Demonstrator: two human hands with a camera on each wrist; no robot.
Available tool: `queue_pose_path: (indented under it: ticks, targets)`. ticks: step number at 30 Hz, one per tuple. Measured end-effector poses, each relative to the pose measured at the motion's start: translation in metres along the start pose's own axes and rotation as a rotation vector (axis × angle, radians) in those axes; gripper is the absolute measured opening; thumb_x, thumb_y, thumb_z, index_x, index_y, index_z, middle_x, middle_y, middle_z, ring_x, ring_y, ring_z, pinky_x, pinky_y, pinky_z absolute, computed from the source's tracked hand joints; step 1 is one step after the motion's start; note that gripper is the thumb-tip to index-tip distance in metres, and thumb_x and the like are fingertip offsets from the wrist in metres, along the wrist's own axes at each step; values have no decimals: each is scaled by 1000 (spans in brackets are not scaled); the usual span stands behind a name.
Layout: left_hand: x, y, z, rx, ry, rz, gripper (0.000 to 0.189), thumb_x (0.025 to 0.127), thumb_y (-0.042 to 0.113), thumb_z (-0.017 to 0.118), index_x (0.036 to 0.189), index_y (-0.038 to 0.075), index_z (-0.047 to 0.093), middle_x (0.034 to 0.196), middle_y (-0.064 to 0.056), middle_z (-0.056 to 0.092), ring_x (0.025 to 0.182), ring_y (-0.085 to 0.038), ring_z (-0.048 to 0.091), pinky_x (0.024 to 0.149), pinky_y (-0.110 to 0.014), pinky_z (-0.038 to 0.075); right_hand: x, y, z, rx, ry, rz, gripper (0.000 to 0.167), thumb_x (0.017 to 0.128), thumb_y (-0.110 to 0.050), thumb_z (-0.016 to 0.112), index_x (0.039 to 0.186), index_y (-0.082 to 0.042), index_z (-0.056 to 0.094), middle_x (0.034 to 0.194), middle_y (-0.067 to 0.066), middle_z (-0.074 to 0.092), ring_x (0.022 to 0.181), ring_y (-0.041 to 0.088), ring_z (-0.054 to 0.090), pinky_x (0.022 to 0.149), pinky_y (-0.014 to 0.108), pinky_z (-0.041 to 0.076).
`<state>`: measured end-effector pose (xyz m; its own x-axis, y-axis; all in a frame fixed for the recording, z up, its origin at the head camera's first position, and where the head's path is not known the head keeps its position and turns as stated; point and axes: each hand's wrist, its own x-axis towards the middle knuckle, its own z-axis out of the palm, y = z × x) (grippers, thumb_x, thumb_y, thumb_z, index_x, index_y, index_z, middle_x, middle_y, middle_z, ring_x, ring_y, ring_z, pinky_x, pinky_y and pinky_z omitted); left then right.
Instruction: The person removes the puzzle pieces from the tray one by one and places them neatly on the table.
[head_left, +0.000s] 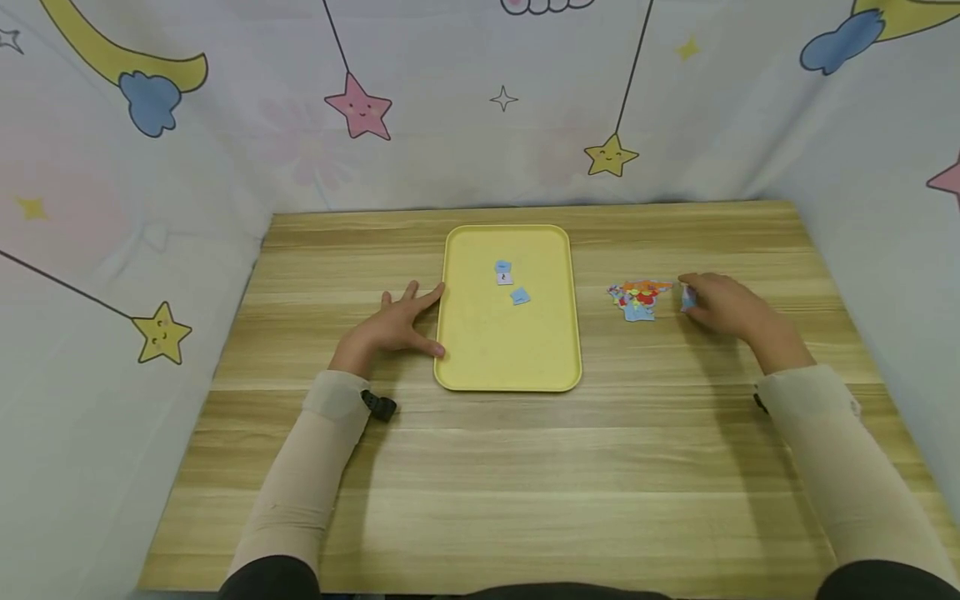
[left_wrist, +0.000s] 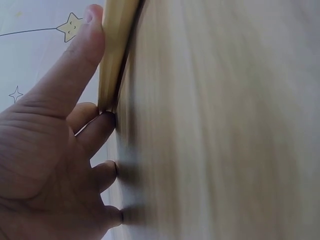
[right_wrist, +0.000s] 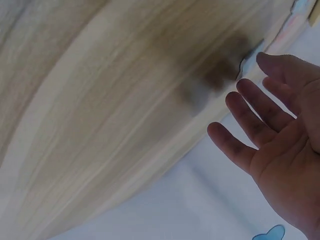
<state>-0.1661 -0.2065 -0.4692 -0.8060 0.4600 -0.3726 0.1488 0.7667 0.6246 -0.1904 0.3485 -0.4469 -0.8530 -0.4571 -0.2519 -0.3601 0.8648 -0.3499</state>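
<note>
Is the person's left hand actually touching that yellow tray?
Touching. In the left wrist view the thumb of the left hand lies flat against the rim of the yellow tray, and the head view shows its fingers spread along the tray's left edge.

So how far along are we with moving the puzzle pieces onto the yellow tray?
Early on. Two small blue pieces already lie on the yellow tray. The right hand is at the colourful pile of pieces on the wooden table, with a bluish piece at its fingertips; whether it grips it is unclear. The left hand rests flat against the tray's left edge. Most of the pile is left.
</note>
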Motion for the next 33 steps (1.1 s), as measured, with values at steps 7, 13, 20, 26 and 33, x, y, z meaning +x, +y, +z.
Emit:
queue_pose_path:
  ticks: [7, 13, 20, 26, 33]
  targets:
    - [0, 1, 0, -3, 1, -4, 125, 79, 44, 93, 171, 19, 12, 175, -18, 11, 161, -36, -12, 121, -64, -21, -6, 3, -12, 37, 31, 50, 54, 99, 9, 39, 153, 15, 38, 146, 45, 44, 138, 62, 39, 112, 72, 34]
    - [0, 0, 0, -10, -2, -8, 125, 79, 43, 93, 171, 19, 13, 175, -19, 7, 161, -36, -12, 121, -63, -21, -4, -1, -19, 53, 36, 49, 55, 99, 8, 33, 153, 15, 38, 146, 44, 45, 139, 60, 39, 113, 71, 34]
    - [0, 0, 0, -10, -1, -5, 125, 79, 44, 93, 171, 20, 13, 175, -20, 5, 161, -36, -13, 121, -65, -20, 8, -13, -23, 40, 39, 24, 53, 102, 6, 30, 153, 16, 39, 149, 42, 44, 133, 55, 47, 109, 68, 39]
    - [-2, -1, -1, -7, -2, 3, 124, 80, 44, 92, 171, 19, 12, 176, -16, 9, 161, -35, -13, 121, -64, -21, 21, -25, -28, 39, 55, -19, 50, 104, 4, 32, 151, 16, 42, 150, 41, 45, 133, 53, 48, 111, 66, 39]
    - [-1, -1, 0, -11, -1, 5, 123, 80, 44, 92, 171, 19, 12, 176, -15, 10, 161, -34, -14, 121, -63, -22, 31, -35, -35, 28, 68, -62, 47, 104, 2, 37, 149, 16, 44, 149, 40, 46, 135, 55, 45, 112, 67, 37]
